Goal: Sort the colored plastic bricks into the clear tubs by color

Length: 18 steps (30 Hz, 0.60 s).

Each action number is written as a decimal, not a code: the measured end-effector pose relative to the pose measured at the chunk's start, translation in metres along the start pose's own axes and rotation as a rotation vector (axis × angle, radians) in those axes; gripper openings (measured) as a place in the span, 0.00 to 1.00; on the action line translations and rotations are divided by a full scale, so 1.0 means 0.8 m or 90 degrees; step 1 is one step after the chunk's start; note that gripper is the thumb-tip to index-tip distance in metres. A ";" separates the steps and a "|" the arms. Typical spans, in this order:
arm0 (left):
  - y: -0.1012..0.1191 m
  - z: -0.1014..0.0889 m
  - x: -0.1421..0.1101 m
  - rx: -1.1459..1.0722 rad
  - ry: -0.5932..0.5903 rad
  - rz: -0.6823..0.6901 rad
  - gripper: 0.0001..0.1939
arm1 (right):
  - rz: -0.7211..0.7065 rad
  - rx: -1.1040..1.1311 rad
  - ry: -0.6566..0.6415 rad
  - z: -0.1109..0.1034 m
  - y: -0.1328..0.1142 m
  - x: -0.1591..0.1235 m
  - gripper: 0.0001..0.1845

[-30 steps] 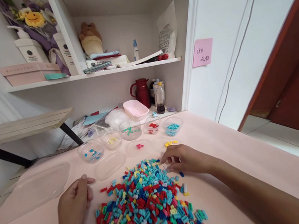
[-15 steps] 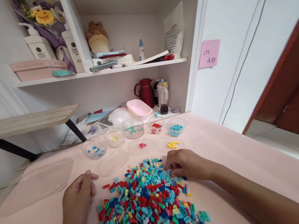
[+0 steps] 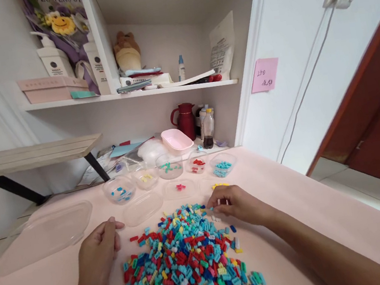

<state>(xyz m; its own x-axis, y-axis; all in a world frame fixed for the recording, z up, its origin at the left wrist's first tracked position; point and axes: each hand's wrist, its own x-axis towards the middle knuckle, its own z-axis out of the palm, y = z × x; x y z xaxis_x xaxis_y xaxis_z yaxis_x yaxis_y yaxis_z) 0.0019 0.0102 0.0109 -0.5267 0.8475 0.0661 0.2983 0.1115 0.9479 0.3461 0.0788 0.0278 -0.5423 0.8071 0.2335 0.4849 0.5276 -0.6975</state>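
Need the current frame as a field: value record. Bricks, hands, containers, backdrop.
brick pile: mixed colours, on pink tabletop
left hand: loosely curled, left of pile
right hand: far right edge of pile, fingertips at a light-blue piece; grip unclear
clear tubs, left to right: blue, pale yellow, green, red, light-blue bricks
clear lid: pink bricks
backdrop: pink tub, red jug

I'm seeing a multicoloured brick pile (image 3: 182, 258), loosely heaped | red brick (image 3: 133, 239), just off its left | dark-blue brick (image 3: 233, 228), just off its right!
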 end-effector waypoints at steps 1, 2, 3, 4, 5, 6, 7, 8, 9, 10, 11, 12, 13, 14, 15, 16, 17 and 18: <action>-0.001 0.000 0.001 -0.005 -0.001 0.001 0.22 | 0.017 0.038 0.018 -0.003 0.002 0.000 0.09; -0.003 -0.001 0.001 -0.006 -0.002 0.003 0.22 | 0.039 0.076 0.037 -0.005 0.004 0.001 0.10; -0.004 -0.001 0.002 -0.004 -0.003 0.004 0.22 | 0.066 0.111 0.056 -0.009 0.007 0.002 0.11; -0.004 -0.002 0.002 -0.001 -0.002 0.005 0.23 | 0.094 0.141 0.077 -0.014 0.010 0.003 0.12; -0.005 -0.003 0.003 0.001 -0.002 0.005 0.23 | 0.118 0.167 0.100 -0.020 0.013 0.006 0.13; -0.005 -0.003 0.003 0.002 -0.003 0.003 0.24 | 0.135 0.188 0.124 -0.027 0.015 0.010 0.13; -0.004 -0.004 0.003 0.002 -0.004 0.000 0.24 | 0.144 0.207 0.150 -0.036 0.018 0.014 0.13; -0.004 -0.004 0.003 0.002 -0.006 -0.004 0.24 | 0.147 0.223 0.180 -0.047 0.020 0.020 0.14; -0.003 -0.005 0.003 0.002 -0.006 -0.008 0.25 | 0.149 0.232 0.216 -0.060 0.023 0.026 0.14; -0.002 -0.005 0.003 0.001 -0.007 -0.011 0.25 | 0.152 0.233 0.256 -0.072 0.026 0.033 0.14; -0.002 -0.005 0.003 -0.001 -0.007 -0.014 0.24 | 0.159 0.227 0.294 -0.085 0.029 0.040 0.15; -0.001 -0.005 0.003 -0.004 -0.006 -0.015 0.24 | 0.170 0.216 0.335 -0.097 0.033 0.047 0.15; -0.001 -0.005 0.003 -0.006 -0.007 -0.013 0.24 | 0.180 0.205 0.366 -0.108 0.038 0.053 0.15; -0.002 -0.005 0.004 -0.007 -0.008 -0.011 0.24 | 0.189 0.195 0.388 -0.116 0.043 0.059 0.15; -0.002 -0.004 0.004 -0.007 -0.009 -0.008 0.24 | 0.198 0.188 0.404 -0.121 0.048 0.064 0.15; -0.003 -0.004 0.004 -0.007 -0.007 -0.006 0.24 | 0.207 0.182 0.414 -0.124 0.053 0.067 0.14; -0.004 -0.004 0.005 -0.009 -0.004 -0.005 0.24 | 0.216 0.177 0.424 -0.125 0.058 0.070 0.14; -0.006 -0.003 0.005 -0.012 0.000 -0.005 0.24 | 0.225 0.173 0.434 -0.124 0.061 0.071 0.15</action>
<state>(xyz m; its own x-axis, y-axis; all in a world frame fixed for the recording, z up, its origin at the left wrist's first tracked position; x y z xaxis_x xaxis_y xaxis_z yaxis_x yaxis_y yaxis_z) -0.0035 0.0115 0.0078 -0.5285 0.8469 0.0583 0.2788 0.1082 0.9542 0.4068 0.1770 0.0738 0.1916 0.9440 0.2686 0.3176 0.1993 -0.9271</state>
